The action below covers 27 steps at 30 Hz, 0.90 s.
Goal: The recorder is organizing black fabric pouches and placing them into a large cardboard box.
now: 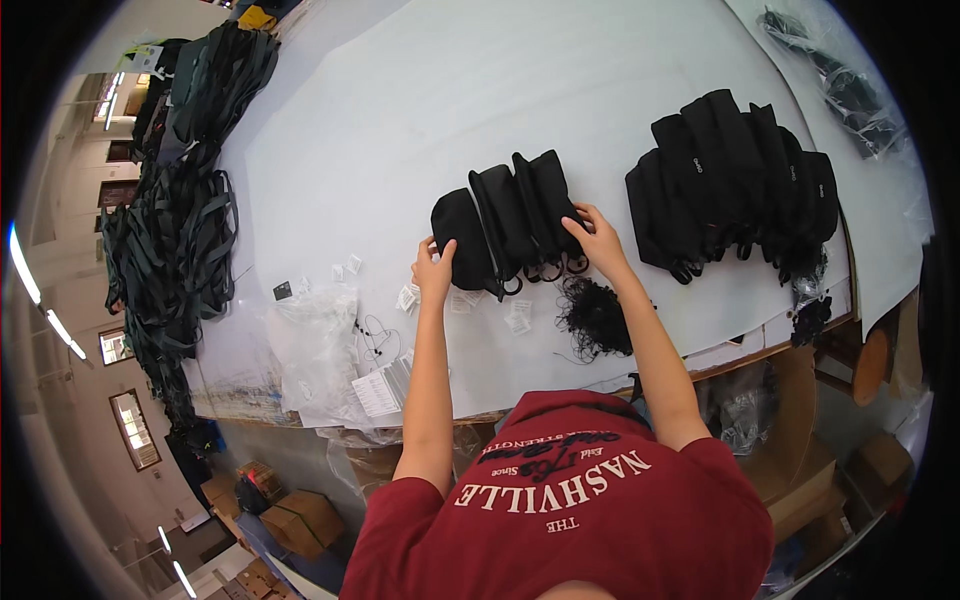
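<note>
Several black fabric pouches (510, 220) stand side by side in a row on the white tabletop (400, 120), with small dark loops along their near edge. My left hand (435, 268) grips the left end of the row, thumb on the near face and fingers mostly hidden behind. At the opposite end, my right hand (597, 240) has its thumb and fingers closed on the outermost pouch. Just below my right hand lies a tangled heap of thin black cords (597, 318). Small white paper tags (408, 298) are scattered near my left wrist.
To the right rests a larger bunch of similar black pouches (730, 180). Dark straps (170, 250) pile up along the left edge. Clear plastic bags (315, 345) and a stack of printed labels (383, 388) lie near the front edge. Cardboard boxes (303, 522) stand below.
</note>
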Each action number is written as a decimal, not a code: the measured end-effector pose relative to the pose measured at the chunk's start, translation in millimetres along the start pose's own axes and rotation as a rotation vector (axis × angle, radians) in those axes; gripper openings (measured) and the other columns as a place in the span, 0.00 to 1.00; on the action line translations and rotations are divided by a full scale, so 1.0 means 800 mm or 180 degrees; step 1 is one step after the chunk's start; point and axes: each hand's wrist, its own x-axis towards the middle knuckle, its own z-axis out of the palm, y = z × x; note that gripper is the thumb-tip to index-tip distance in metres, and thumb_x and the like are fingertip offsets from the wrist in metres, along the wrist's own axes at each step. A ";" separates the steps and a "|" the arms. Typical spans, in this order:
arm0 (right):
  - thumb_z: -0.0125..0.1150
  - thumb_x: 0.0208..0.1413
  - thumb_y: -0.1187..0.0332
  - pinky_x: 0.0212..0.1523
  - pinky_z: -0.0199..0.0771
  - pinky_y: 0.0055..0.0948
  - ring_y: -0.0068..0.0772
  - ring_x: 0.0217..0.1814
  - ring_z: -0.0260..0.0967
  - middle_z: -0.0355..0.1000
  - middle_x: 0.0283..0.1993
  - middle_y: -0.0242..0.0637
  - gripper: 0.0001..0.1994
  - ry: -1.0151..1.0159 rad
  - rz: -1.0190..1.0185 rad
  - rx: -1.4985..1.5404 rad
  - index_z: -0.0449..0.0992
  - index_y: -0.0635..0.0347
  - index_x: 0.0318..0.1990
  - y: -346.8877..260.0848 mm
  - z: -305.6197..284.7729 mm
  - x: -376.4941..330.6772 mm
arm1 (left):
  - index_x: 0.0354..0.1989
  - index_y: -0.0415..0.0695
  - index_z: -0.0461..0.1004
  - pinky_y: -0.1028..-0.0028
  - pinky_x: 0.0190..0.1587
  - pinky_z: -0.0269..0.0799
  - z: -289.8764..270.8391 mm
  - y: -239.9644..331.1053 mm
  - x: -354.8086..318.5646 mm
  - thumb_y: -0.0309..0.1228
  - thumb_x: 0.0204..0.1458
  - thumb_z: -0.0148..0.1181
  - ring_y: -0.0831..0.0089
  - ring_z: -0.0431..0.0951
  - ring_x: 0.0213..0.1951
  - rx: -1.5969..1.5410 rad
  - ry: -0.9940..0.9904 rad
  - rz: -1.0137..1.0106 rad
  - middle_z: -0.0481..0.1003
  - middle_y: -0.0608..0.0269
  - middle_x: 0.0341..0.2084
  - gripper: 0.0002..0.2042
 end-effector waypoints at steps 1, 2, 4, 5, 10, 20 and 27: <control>0.59 0.52 0.55 0.49 0.68 0.29 0.36 0.51 0.69 0.70 0.50 0.43 0.24 -0.0007 -0.0009 -0.0021 0.68 0.59 0.53 -0.001 -0.001 -0.001 | 0.51 0.44 0.66 0.66 0.47 0.66 0.000 0.007 -0.002 0.44 0.47 0.62 0.63 0.71 0.42 -0.0723 -0.0014 0.0253 0.70 0.55 0.39 0.25; 0.59 0.53 0.56 0.49 0.68 0.29 0.35 0.51 0.69 0.70 0.51 0.43 0.24 -0.0050 -0.0020 -0.0015 0.68 0.60 0.53 -0.003 0.002 -0.002 | 0.50 0.43 0.65 0.69 0.42 0.69 0.000 0.011 -0.001 0.41 0.47 0.63 0.67 0.71 0.39 -0.1435 -0.0027 0.0516 0.70 0.58 0.37 0.25; 0.59 0.53 0.57 0.49 0.68 0.28 0.35 0.51 0.69 0.70 0.51 0.43 0.24 -0.0088 -0.0044 -0.0009 0.68 0.60 0.54 -0.007 0.005 -0.004 | 0.51 0.44 0.64 0.75 0.38 0.68 0.003 0.023 -0.005 0.37 0.47 0.64 0.73 0.69 0.37 -0.1716 -0.0035 0.0682 0.66 0.62 0.35 0.24; 0.58 0.53 0.57 0.49 0.68 0.28 0.35 0.50 0.69 0.71 0.50 0.43 0.23 -0.0058 -0.0059 0.0055 0.68 0.60 0.54 -0.005 0.001 -0.004 | 0.51 0.44 0.64 0.72 0.39 0.68 0.003 0.044 -0.014 0.37 0.47 0.63 0.70 0.69 0.37 -0.1896 -0.0155 0.0837 0.64 0.61 0.37 0.23; 0.56 0.55 0.57 0.49 0.67 0.28 0.34 0.50 0.69 0.71 0.49 0.42 0.22 0.0055 -0.0245 0.0042 0.69 0.62 0.52 0.000 0.010 -0.001 | 0.53 0.48 0.65 0.65 0.51 0.62 0.006 0.081 -0.028 0.38 0.48 0.60 0.61 0.63 0.46 -0.1267 0.0177 0.1726 0.58 0.55 0.43 0.23; 0.56 0.54 0.57 0.53 0.64 0.29 0.35 0.53 0.67 0.71 0.52 0.39 0.21 -0.0208 -0.0178 0.0357 0.70 0.55 0.54 0.019 0.047 0.021 | 0.56 0.56 0.65 0.51 0.58 0.52 0.018 0.137 -0.049 0.50 0.46 0.60 0.44 0.54 0.59 -0.0483 0.0318 0.1448 0.49 0.49 0.62 0.28; 0.59 0.49 0.55 0.48 0.69 0.34 0.45 0.48 0.70 0.73 0.47 0.46 0.23 -0.0139 -0.0359 -0.0622 0.71 0.55 0.51 -0.024 0.082 0.014 | 0.60 0.57 0.60 0.43 0.59 0.43 0.025 0.138 -0.036 0.63 0.41 0.55 0.38 0.48 0.60 0.0283 0.0397 0.0940 0.47 0.48 0.63 0.38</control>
